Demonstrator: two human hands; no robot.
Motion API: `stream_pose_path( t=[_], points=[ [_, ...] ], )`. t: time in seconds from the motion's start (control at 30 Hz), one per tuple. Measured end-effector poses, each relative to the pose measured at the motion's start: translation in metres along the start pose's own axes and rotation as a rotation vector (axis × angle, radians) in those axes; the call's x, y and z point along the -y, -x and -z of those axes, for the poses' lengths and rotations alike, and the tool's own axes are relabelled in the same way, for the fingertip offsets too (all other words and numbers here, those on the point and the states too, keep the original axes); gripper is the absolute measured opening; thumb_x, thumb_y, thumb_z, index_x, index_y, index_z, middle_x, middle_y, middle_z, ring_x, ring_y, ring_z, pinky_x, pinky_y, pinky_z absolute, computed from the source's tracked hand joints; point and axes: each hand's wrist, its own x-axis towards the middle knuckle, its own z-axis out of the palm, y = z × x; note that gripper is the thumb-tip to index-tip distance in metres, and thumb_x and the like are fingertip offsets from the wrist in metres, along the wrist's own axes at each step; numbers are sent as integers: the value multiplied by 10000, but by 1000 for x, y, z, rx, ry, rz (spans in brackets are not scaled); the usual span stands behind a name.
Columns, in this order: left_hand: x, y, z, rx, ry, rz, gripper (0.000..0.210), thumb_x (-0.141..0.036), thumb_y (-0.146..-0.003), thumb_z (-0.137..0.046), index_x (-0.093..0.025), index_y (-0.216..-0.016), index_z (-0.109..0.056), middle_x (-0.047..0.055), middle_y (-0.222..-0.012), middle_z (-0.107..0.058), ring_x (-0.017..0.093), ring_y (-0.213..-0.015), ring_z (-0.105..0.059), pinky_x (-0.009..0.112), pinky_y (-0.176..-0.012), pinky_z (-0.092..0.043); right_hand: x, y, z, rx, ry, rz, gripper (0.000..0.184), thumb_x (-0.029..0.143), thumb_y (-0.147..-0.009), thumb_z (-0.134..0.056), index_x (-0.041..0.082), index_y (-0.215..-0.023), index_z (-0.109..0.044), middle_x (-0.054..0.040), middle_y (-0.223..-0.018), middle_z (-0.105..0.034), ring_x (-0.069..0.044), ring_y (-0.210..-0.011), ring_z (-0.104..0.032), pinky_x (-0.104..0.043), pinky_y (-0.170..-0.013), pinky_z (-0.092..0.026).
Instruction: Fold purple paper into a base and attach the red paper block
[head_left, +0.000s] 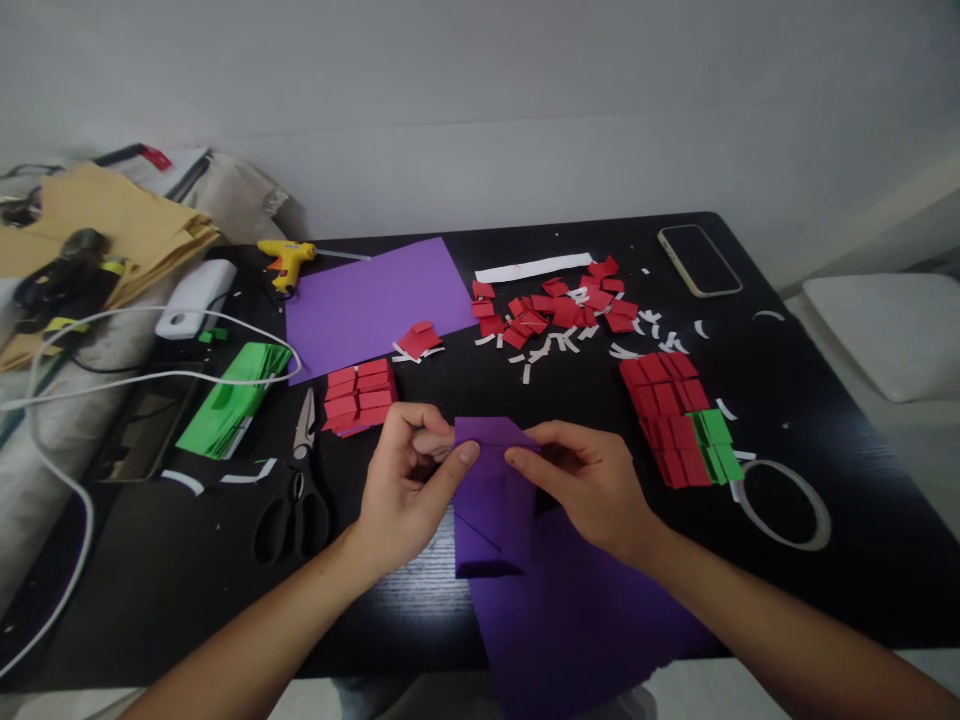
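A folded piece of purple paper (491, 510) is held up between my two hands over the near middle of the table. My left hand (412, 480) pinches its upper left edge, thumb in front and fingers behind. On the upper right edge, my right hand (589, 475) grips it with thumb and fingers. The top right corner is folded at a slant, and a crease crosses the lower part. Beneath it lies a larger purple sheet (585, 620), reaching past the table's near edge. Black-handled scissors (296, 500) rest left of my left hand, beside a stack of folded red paper (360, 395).
Red paper scraps (570, 305) and white strips lie at the back. Red and green folded pieces (675, 420), a tape roll (787, 505) and a phone (697, 260) are right. Left are a yellow glue gun (289, 260), purple sheet (375, 300), green paper (232, 400) and white cable (90, 500).
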Motion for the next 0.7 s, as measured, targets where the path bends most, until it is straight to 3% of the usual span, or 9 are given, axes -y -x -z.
stream_pose_path(
  t=[0.1,0.23,0.43,0.53,0.7],
  points=[
    [-1,-2,3,15,-5,-18,229,-183,-992,-675,-270,-1010,-464,-122,-617,-364,66,-508,-327,182,-512,-300,1,1,1,-8,2,34,114,368,-832,-850,262,-830,-806,13,-722,-741,-156,-637,-668,-269,-573,-568],
    [-3,-3,5,24,-9,-9,232,-214,-978,-702,-262,-1005,-476,-118,-614,-373,64,-503,-342,177,-508,-314,2,1,1,-16,29,76,109,361,-845,-843,262,-832,-802,10,-727,-748,-162,-635,-677,-279,-580,-575],
    [-4,-4,7,36,18,61,265,-290,-963,-729,-255,-1187,-592,-26,-786,-675,98,-643,-596,196,-600,-480,1,0,2,-33,26,75,72,335,-852,-832,266,-852,-815,7,-765,-779,-163,-663,-705,-269,-596,-583],
    [-5,-6,8,60,-109,59,103,-296,-954,-734,-214,-1011,-710,-24,-718,-675,87,-614,-584,178,-581,-479,0,0,2,-33,6,68,75,336,-848,-833,263,-858,-822,4,-766,-782,-162,-668,-710,-265,-602,-587],
    [-5,-7,10,24,-264,21,166,-308,-945,-730,-184,-835,-732,-35,-624,-650,74,-532,-538,163,-512,-440,3,-1,1,-29,-75,31,82,330,-829,-844,251,-840,-829,-3,-762,-783,-150,-666,-696,-249,-607,-573]
  ],
)
